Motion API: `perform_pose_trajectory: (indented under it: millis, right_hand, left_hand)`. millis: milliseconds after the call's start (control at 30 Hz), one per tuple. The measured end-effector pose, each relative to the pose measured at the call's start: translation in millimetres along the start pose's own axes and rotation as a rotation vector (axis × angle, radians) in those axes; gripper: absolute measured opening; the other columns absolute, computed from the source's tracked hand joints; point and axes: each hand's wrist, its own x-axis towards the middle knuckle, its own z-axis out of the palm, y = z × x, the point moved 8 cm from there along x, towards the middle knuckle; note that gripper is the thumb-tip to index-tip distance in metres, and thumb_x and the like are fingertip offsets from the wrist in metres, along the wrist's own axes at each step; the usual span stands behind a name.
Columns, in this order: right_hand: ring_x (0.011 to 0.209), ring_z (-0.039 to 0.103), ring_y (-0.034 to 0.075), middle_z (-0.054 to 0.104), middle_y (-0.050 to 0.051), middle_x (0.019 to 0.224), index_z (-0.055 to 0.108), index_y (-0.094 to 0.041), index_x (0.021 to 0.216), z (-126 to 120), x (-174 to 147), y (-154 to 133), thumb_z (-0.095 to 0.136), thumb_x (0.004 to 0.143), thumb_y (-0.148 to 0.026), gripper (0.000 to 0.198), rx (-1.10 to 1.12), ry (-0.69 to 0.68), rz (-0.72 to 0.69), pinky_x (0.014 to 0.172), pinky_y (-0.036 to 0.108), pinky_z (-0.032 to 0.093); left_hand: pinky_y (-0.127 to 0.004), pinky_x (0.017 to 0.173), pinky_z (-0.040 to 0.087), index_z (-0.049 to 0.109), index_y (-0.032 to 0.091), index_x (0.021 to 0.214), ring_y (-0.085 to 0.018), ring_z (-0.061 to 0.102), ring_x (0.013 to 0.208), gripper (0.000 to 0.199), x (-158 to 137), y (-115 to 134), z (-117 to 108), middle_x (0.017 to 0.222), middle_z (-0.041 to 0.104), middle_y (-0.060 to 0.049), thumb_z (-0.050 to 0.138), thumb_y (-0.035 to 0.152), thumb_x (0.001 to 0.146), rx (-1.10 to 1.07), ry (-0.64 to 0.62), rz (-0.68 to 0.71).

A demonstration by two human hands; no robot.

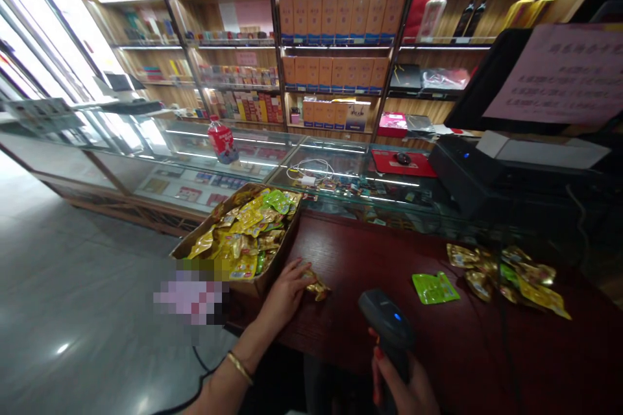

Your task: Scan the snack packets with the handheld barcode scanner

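My left hand (289, 286) rests on the dark red counter, its fingers closed over one end of a small gold snack packet (318, 289). In my right hand (407, 384) is a black barcode scanner (388, 321) with a lit blue light, pointing up and to the left. Just left of my left hand stands an open cardboard box (263, 285) filled with gold, yellow and green snack packets (243, 233). A green packet (435, 288) lies flat to the right of the scanner. Farther right is a loose pile of mostly gold packets (479, 282).
A glass display case (272, 172) runs behind the counter, with a red-labelled bottle (222, 141), a white charger cable (307, 178) and a mouse (403, 158) on a red pad. A monitor (491, 78) and black printer-like machine (467, 172) stand right. Shelves of boxes line the back.
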Motion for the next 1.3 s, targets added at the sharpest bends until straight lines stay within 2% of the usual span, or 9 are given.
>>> perform_pose_trajectory:
  millis: [200, 300, 367, 500, 633, 733, 900, 1133, 1300]
  right_hand:
    - [0.039, 0.048, 0.011, 0.053, -0.005, 0.048, 0.071, -0.012, 0.102, -0.2, -0.7, 0.1, 0.072, 0.067, -0.074, 0.071, -0.010, -0.002, -0.010, 0.042, 0.023, 0.041]
    - [0.038, 0.048, 0.011, 0.054, -0.005, 0.047, 0.071, -0.013, 0.096, 1.7, -2.4, 0.3, 0.072, 0.066, -0.076, 0.070, -0.030, -0.002, -0.004, 0.041, 0.023, 0.041]
    - [0.037, 0.049, 0.012, 0.054, -0.004, 0.046, 0.070, -0.015, 0.085, 3.9, -3.2, 1.5, 0.071, 0.065, -0.077, 0.066, -0.051, -0.015, 0.000, 0.041, 0.023, 0.040]
    - [0.037, 0.051, 0.013, 0.053, -0.003, 0.043, 0.062, -0.019, 0.064, 8.2, -3.8, 5.4, 0.068, 0.066, -0.079, 0.060, -0.089, -0.048, 0.000, 0.042, 0.024, 0.042]
    - [0.036, 0.051, 0.013, 0.052, -0.004, 0.044, 0.062, -0.020, 0.070, 9.3, -3.9, 10.9, 0.066, 0.066, -0.080, 0.060, -0.104, -0.063, 0.008, 0.040, 0.024, 0.043]
    - [0.036, 0.052, 0.014, 0.054, -0.003, 0.044, 0.061, -0.020, 0.069, 7.7, -4.4, 14.6, 0.065, 0.066, -0.081, 0.062, -0.144, -0.072, 0.018, 0.039, 0.024, 0.042]
    - [0.037, 0.054, 0.015, 0.054, -0.002, 0.042, 0.056, -0.021, 0.063, 10.7, -5.0, 13.2, 0.063, 0.067, -0.083, 0.062, -0.206, -0.112, 0.016, 0.042, 0.024, 0.042]
    - [0.037, 0.054, 0.014, 0.053, -0.003, 0.043, 0.059, -0.020, 0.068, 24.7, -6.1, 4.2, 0.062, 0.070, -0.081, 0.062, -0.140, -0.169, 0.011, 0.040, 0.023, 0.043]
    - [0.036, 0.052, 0.014, 0.053, -0.004, 0.047, 0.069, -0.013, 0.096, 29.6, -7.5, -9.9, 0.063, 0.072, -0.079, 0.070, -0.121, -0.185, -0.019, 0.038, 0.023, 0.043]
  left_hand:
    - [-0.051, 0.115, 0.039, 0.065, 0.017, 0.127, -0.030, 0.050, 0.136, 0.041, -7.4, -18.9, -1.3, 0.141, 0.060, -0.014, 0.055, 0.020, 0.087, 0.164, 0.147, -0.284]
    - [-0.055, 0.114, 0.035, 0.062, 0.008, 0.126, -0.042, 0.042, 0.140, 0.064, -9.0, -14.0, 1.7, 0.148, 0.050, -0.025, 0.070, 0.050, 0.078, 0.288, 0.079, -0.453]
    - [-0.054, 0.113, 0.035, 0.064, 0.010, 0.118, -0.043, 0.042, 0.139, 0.062, -7.0, -5.1, 6.4, 0.146, 0.052, -0.025, 0.077, 0.047, 0.070, 0.256, 0.048, -0.460]
    - [-0.039, 0.092, 0.052, 0.059, 0.019, 0.110, -0.027, 0.069, 0.102, 0.046, -3.5, 0.4, 20.2, 0.106, 0.073, -0.009, 0.076, 0.023, 0.067, -0.207, 0.152, -0.451]
    - [-0.032, 0.070, 0.057, 0.061, 0.018, 0.097, -0.021, 0.071, 0.074, 0.046, -7.5, -19.7, 39.0, 0.084, 0.074, -0.003, 0.084, 0.027, 0.059, -0.829, 0.321, -0.632]
    - [-0.030, 0.064, 0.058, 0.065, 0.014, 0.096, -0.019, 0.069, 0.066, 0.054, -7.9, -25.2, 46.2, 0.081, 0.075, -0.005, 0.091, 0.030, 0.051, -1.020, 0.319, -0.730]
    - [-0.024, 0.059, 0.054, 0.071, 0.012, 0.101, -0.013, 0.064, 0.061, 0.052, -4.4, -17.0, 44.4, 0.079, 0.073, -0.004, 0.087, 0.040, 0.061, -1.058, 0.289, -0.712]
    - [-0.029, 0.080, 0.052, 0.066, 0.016, 0.114, -0.020, 0.067, 0.087, 0.044, -7.5, -17.5, 39.9, 0.099, 0.074, -0.006, 0.072, 0.031, 0.074, -0.860, 0.329, -0.609]
    - [-0.033, 0.090, 0.050, 0.065, 0.016, 0.111, -0.023, 0.066, 0.096, 0.035, -4.2, -9.2, 28.0, 0.104, 0.073, -0.008, 0.064, 0.027, 0.078, -0.641, 0.281, -0.467]
